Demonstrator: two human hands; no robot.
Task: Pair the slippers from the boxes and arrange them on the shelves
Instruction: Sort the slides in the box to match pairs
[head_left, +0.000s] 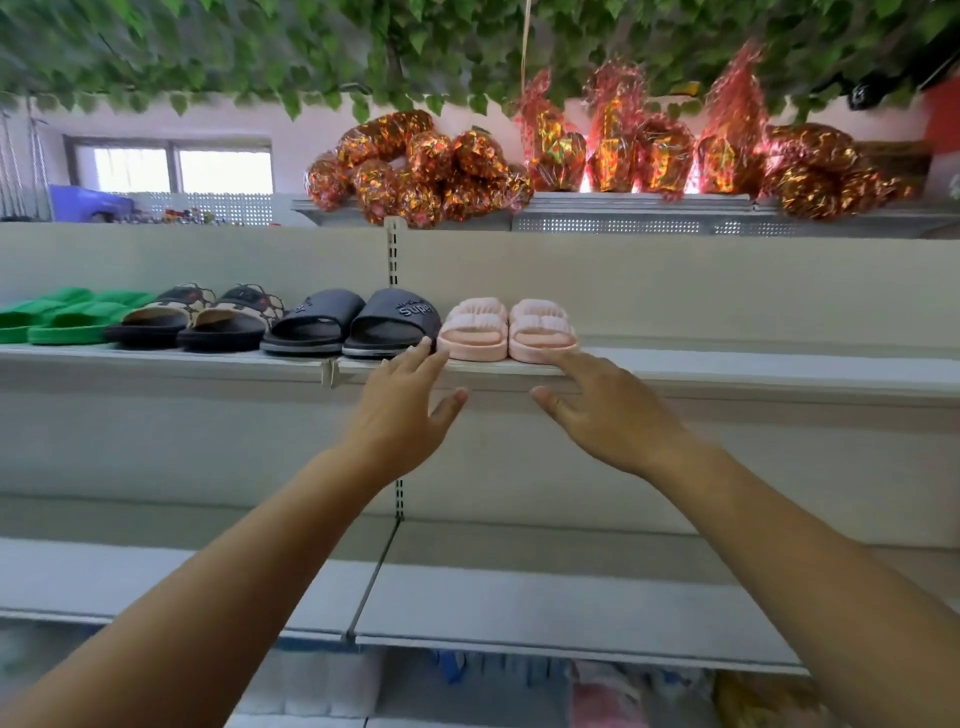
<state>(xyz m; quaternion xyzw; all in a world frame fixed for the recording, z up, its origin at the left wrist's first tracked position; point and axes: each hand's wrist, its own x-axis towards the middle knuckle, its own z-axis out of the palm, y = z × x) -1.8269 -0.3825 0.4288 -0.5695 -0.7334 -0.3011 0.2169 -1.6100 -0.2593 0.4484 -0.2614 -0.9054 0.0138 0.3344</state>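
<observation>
Head view, shelf unit w/ four slipper pairs in a row on the middle shelf. Your left hand reaches up at approx. 11 o'clock from frame centre, fingers spread wide, holding nothing; its fingertips sit at the shelf lip, just beside the heel of the left pink slipper and in front of the black pair. Your right hand, at approx. 1 o'clock, is likewise spread and empty, fingers extended to the shelf edge right below the heel of the right pink slipper; contact w/ the slipper cannot be told. The pink pair stands side by side, toes to the back panel, soles flat on the shelf. To its 9 o'clock, in order: black pair, patterned beige-and-black pair, green pair. Shelf to the 3 o'clock of the pink pair is bare. At 12 o'clock, the top shelf carries foil-wrapped bundles under hanging green leaves. Lower shelf at 6 o'clock, between your forearms.
</observation>
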